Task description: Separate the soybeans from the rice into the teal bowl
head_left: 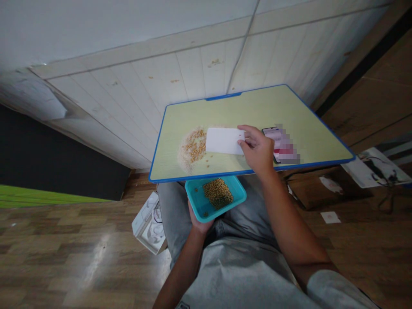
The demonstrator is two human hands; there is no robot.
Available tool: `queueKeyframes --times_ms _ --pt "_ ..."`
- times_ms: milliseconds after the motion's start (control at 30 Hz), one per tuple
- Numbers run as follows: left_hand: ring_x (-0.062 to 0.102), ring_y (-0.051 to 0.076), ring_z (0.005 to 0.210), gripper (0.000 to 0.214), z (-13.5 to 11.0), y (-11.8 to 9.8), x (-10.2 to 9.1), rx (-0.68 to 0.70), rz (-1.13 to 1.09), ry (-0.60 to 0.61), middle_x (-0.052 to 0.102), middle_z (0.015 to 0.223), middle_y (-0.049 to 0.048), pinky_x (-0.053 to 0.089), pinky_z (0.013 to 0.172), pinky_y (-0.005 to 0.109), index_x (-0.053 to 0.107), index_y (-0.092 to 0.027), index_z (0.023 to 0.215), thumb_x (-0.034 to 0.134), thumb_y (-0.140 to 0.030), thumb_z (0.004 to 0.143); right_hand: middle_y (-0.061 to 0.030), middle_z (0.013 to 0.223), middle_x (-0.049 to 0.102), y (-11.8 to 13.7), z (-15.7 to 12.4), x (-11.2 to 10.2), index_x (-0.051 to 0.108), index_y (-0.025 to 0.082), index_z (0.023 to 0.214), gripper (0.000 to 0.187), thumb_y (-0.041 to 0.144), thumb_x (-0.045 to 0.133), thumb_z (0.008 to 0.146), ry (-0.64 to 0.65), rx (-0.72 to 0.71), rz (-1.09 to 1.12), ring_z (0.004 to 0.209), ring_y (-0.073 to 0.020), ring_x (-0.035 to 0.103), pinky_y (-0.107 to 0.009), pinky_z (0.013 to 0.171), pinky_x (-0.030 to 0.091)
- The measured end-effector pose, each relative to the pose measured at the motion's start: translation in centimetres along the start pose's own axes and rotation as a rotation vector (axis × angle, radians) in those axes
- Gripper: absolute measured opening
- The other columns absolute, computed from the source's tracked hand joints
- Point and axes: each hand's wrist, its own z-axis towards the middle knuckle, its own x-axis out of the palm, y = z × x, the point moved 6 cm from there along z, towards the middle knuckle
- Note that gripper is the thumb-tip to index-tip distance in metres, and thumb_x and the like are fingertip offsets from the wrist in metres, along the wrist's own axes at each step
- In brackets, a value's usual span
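Observation:
Between thumb and fingers my right hand (257,148) pinches the right end of a white card (223,140) over the table. The card's left edge is beside a pile of yellow soybeans (197,146), mixed with pale rice-like grains (184,159). A few loose beans lie just below the card. Under the table's near edge, my left hand (200,221) grips a turquoise plastic tray (240,193) from its near left side; most of its fingers are hidden beneath. Many soybeans (218,193) are gathered inside the tray.
The small yellow-green table (257,105) has a blue rim and stands against a white panelled wall. A phone (280,146), partly blurred, lies right of my right hand. An opened white box (149,227) sits on the floor at left, a cardboard box (322,184) at right.

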Motion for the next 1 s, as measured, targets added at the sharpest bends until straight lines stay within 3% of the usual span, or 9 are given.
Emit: queueKeyframes --times_ms 267,500,767,1000 --pt "0.028 0.034 0.186 0.083 -0.3 0.3 1.1 -0.01 -0.013 -0.014 0.058 0.185 0.0037 0.012 0.152 0.062 0.078 -0.028 0.159 0.024 -0.075 0.116 -0.0037 0.11 0.084 -0.8 -0.7 -1.3 0.081 0.029 0.134 0.046 0.017 0.074 0.09 -0.196 0.002 0.054 0.1 -0.0254 0.084 -0.038 0.083 0.071" --pt "0.027 0.033 0.186 0.079 -0.5 0.7 0.9 -0.013 -0.013 0.013 0.06 0.184 0.0041 0.013 0.152 0.062 0.079 -0.029 0.157 0.029 -0.073 0.115 -0.0054 0.116 0.085 -0.8 -0.9 -1.4 0.08 0.029 0.137 0.047 0.016 0.073 0.093 -0.159 -0.029 0.089 0.104 -0.0268 0.084 -0.04 0.089 0.071" --pt "0.034 0.032 0.184 0.084 -0.6 1.0 1.5 -0.005 0.002 0.057 0.069 0.176 0.0018 0.008 0.154 0.06 0.08 -0.029 0.156 0.023 -0.075 0.116 -0.0029 0.117 0.09 0.8 -1.1 -1.3 0.083 0.029 0.137 0.044 0.02 0.07 0.096 -0.089 -0.107 -0.044 0.095 -0.0234 0.086 -0.039 0.089 0.073" --pt "0.031 0.03 0.185 0.076 -0.4 1.1 1.3 -0.036 0.02 0.064 0.066 0.179 0.0007 0.005 0.153 0.06 0.08 -0.031 0.156 0.026 -0.068 0.117 -0.0027 0.116 0.09 0.7 -1.2 -1.5 0.085 0.031 0.135 0.04 0.021 0.073 0.098 -0.053 -0.127 -0.033 0.093 -0.0239 0.085 -0.042 0.092 0.073"
